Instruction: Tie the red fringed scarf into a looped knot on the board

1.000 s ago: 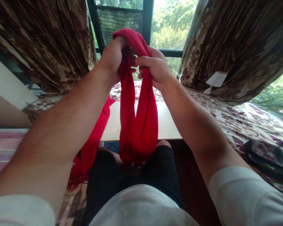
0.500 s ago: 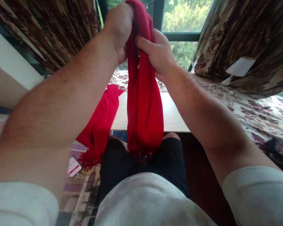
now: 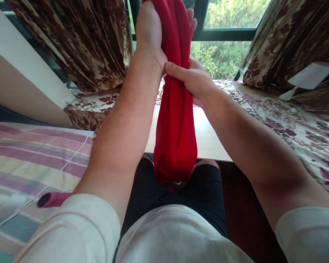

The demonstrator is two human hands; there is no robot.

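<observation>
A red scarf (image 3: 175, 138) hangs doubled in front of me, its lower loop reaching my lap in black shorts. My left hand (image 3: 149, 34) grips its top, raised high near the upper edge of the view. Just below, my right hand (image 3: 193, 80) is closed round the bunched cloth, thumb across the front. Behind the scarf lies a light wooden board (image 3: 208, 140).
Brown flowered curtains (image 3: 79, 40) hang at both sides of a window (image 3: 224, 33). A flowered cloth (image 3: 298, 124) covers the surface at right. At left lies a striped bedcover (image 3: 30, 157) with a pink cylinder-shaped object (image 3: 53, 199) on it.
My left hand has risen with the scarf's top while my right hand slid lower on it. The view swung left; the scarf part trailing at left is out of sight.
</observation>
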